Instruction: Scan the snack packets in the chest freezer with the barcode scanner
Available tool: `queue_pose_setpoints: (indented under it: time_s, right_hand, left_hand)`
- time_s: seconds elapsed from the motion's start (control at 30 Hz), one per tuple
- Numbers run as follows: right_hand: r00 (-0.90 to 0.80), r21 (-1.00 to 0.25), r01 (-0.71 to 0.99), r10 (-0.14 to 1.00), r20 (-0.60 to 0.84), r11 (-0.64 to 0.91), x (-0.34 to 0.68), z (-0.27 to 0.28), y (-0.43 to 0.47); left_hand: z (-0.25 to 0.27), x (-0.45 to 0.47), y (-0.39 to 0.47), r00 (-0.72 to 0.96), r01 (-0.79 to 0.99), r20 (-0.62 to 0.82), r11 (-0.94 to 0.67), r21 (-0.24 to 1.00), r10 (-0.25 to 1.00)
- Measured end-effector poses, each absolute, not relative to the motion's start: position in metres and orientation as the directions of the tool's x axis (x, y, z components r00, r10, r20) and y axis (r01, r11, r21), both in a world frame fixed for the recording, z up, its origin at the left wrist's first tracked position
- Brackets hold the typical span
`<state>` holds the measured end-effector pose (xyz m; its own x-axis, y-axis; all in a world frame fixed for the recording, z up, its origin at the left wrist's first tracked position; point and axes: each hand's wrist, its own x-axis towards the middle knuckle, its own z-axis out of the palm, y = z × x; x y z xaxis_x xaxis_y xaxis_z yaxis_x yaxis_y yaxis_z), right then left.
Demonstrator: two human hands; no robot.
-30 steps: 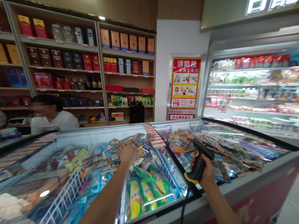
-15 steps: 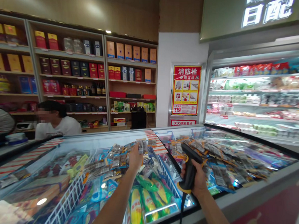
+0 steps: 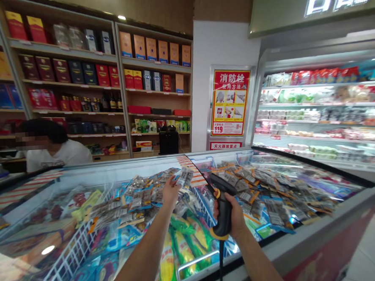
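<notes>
My left hand (image 3: 171, 191) is closed on a small snack packet (image 3: 185, 176), its printed label side turned up, above the freezer's glass top. My right hand (image 3: 232, 214) wraps round the grip of a black and yellow barcode scanner (image 3: 222, 206), whose head points left toward that packet. A black cable (image 3: 220, 261) hangs from the scanner's base. Left of my left hand lies a heap of similar packets (image 3: 143, 196); a second heap (image 3: 273, 190) spreads on the glass to the right of the scanner.
The chest freezer (image 3: 310, 234) spans the front, with white wire baskets (image 3: 70, 258) and yellow-green bags (image 3: 184, 246) inside. A person in a white shirt (image 3: 61, 154) is behind it at left. Shelves of boxes (image 3: 75, 73) and a lit refrigerated display (image 3: 325, 111) stand further back.
My left hand has lifted the packet off the heap and tilted it toward the scanner. The scanner has come a little left, nearer the packet. The view has shifted down and right.
</notes>
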<state>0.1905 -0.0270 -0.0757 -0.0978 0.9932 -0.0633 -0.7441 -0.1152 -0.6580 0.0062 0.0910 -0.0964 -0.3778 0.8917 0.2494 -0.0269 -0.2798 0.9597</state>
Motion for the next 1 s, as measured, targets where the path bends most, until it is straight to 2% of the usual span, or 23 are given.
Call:
queue_pose_setpoints:
  time_s: [0.17,0.47,0.73,1.0]
  right_hand:
    - [-0.115,-0.646,-0.752,0.991,-0.074,-0.135,0.191,-0.075,-0.026]
    - [-0.127,-0.628,-0.765,0.99,-0.068,-0.141,0.191,-0.075,-0.026]
    - [-0.145,-0.633,-0.759,0.987,-0.065,-0.154,0.191,-0.075,-0.026]
    - [0.007,-0.628,-0.779,1.0,-0.008,0.001,0.222,-0.071,-0.022]
  left_hand:
    - [-0.096,0.014,0.089,-0.33,-0.126,0.209,-0.262,0.957,0.921]
    - [-0.09,0.022,0.084,-0.318,-0.006,0.249,-0.264,0.964,0.915]
    - [-0.093,0.022,0.085,-0.324,-0.011,0.249,-0.266,0.964,0.913]
    - [-0.096,0.03,0.093,-0.347,0.032,0.262,-0.268,0.963,0.901]
